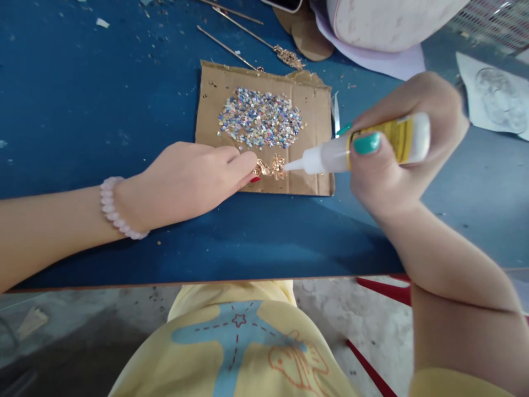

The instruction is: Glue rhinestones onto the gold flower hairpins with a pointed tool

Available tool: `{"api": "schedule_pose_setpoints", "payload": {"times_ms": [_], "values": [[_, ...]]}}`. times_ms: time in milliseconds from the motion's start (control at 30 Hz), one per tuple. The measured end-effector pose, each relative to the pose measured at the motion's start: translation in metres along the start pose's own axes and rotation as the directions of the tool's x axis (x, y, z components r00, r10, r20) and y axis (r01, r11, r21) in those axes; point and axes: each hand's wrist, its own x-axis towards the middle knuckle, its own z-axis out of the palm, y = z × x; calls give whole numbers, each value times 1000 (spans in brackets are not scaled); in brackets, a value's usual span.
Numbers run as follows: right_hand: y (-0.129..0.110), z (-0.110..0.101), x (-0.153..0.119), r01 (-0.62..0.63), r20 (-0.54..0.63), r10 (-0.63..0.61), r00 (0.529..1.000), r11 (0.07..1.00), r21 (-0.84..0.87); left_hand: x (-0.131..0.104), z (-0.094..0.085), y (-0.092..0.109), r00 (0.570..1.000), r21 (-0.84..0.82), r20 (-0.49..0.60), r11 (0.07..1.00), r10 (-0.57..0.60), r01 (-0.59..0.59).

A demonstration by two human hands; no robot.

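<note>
My left hand (194,173) is closed, pinching one end of a gold filigree ornament (270,166) over the cardboard sheet (308,102). In my right hand (407,143) is a glue bottle (330,157) with a yellow label, tilted on its side. Its white nozzle tip points left and meets, or nearly meets, the flower-shaped end of the ornament. A pile of small shiny multicoloured chips (262,117) lies on the cardboard, just beyond the ornament. My fingers hide the ornament's left end.
Gold hairpin sticks (243,27) lie beyond the cardboard, one with a filigree head. White-tipped tweezers (336,113) rest at its right edge. A pale bag (388,22) stands at the back right, and a printed paper (496,94) lies at far right. The blue table's (248,242) front edge is near my body.
</note>
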Motion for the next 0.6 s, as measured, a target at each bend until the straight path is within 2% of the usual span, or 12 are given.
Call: {"api": "schedule_pose_setpoints", "payload": {"times_ms": [433,600], "values": [[-13,5,-4,-124,125,132,983,990,-66,1,3,0,1000,-8,-16,1000,2,-2],[-16,5,-4,-125,124,131,984,991,-53,0,4,0,999,-14,-37,1000,8,-9]]}}
